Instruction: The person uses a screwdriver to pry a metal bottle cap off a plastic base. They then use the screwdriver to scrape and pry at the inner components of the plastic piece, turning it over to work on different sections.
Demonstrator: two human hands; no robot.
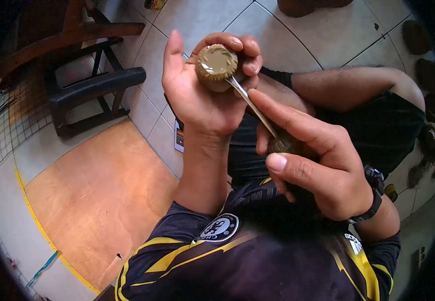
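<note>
My left hand (192, 98), palm up with the fingers curled, holds a small round brown clay piece (215, 61). Its top is flat and shiny, and a notched rim runs all round. In my right hand (318, 160) is a tool with a thin metal shaft (252, 106) and a thicker handle (281, 145), mostly hidden in the fist. The index finger lies stretched along the shaft. The shaft's tip touches the lower right edge of the clay rim.
My crossed legs (343, 90) are beneath my hands on the tiled floor (197, 20). A dark wooden chair (97, 85) stands at the upper left. Below it lies an orange-brown board (102, 195). A phone-like object (179, 138) is beside my left forearm; dark lumps (418, 37) line the right.
</note>
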